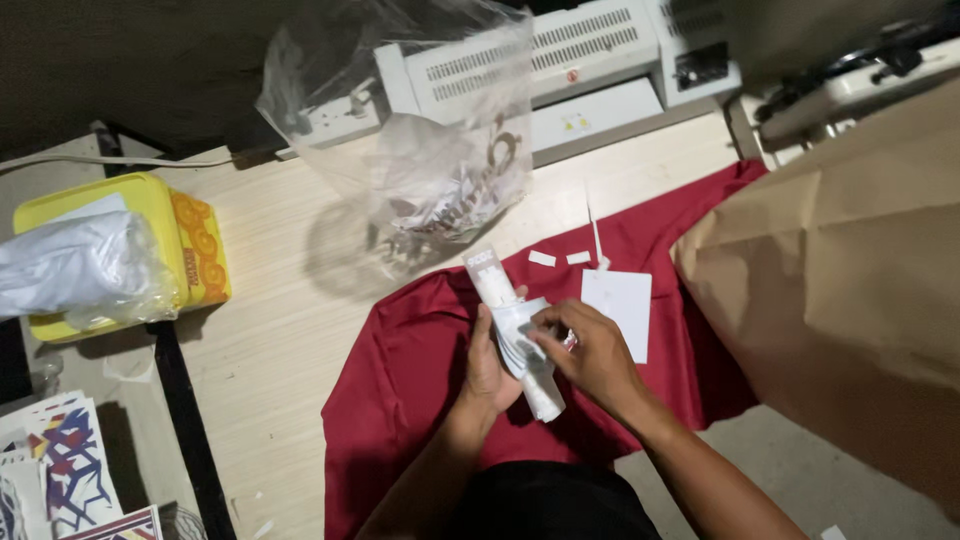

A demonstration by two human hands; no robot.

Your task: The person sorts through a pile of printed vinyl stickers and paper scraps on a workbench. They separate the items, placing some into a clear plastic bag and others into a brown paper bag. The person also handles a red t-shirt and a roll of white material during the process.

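My left hand (487, 368) grips a rolled white paper tube (497, 283) that slants from upper left down to lower right over a dark red cloth (400, 370). My right hand (590, 352) pinches a small white printed piece (520, 322) against the middle of the tube. The tube's lower end (545, 402) sticks out below both hands. A flat white card (620, 308) lies on the cloth just right of my right hand.
A clear plastic bag (430, 150) with crumpled paper stands behind the cloth, before a white laminating machine (570, 70). Small white paper scraps (560, 258) lie near the card. A yellow box (150, 240) sits at left, brown paper (850, 270) at right, patterned prints (60, 460) lower left.
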